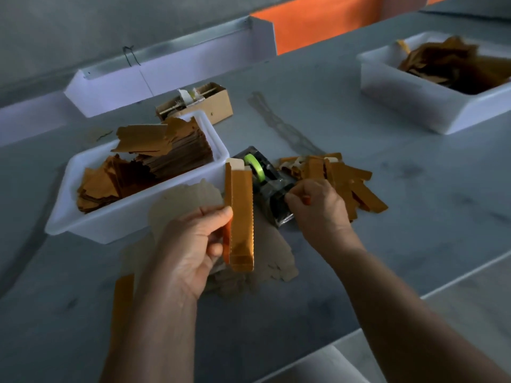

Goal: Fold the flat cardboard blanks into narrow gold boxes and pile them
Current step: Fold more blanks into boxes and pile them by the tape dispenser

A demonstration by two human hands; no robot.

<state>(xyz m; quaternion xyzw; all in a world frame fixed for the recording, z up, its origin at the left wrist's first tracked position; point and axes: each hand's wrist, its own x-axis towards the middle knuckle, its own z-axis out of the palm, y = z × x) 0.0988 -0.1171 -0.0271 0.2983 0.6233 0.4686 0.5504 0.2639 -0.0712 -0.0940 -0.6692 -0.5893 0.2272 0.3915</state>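
Left hand (pixel 190 244): a folded gold box (pixel 239 214) is held upright above the table (pixel 387 244), thumb and fingers curled round its lower half.
Right hand (pixel 318 205): fingertips are pinched together at the tape dispenser (pixel 266 183); what is pinched cannot be told.
Pile (pixel 340 178): finished boxes are heaped just behind the right hand.
Blanks (pixel 249 261): flat cardboard is spread under both hands.
Tub (pixel 138 205): gold blanks are stacked inside, left of the box.

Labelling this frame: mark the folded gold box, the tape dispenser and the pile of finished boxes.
folded gold box (pixel 240 214), head view, middle of its front face.
tape dispenser (pixel 269 186), head view, black body.
pile of finished boxes (pixel 343 175), head view, top of the heap.
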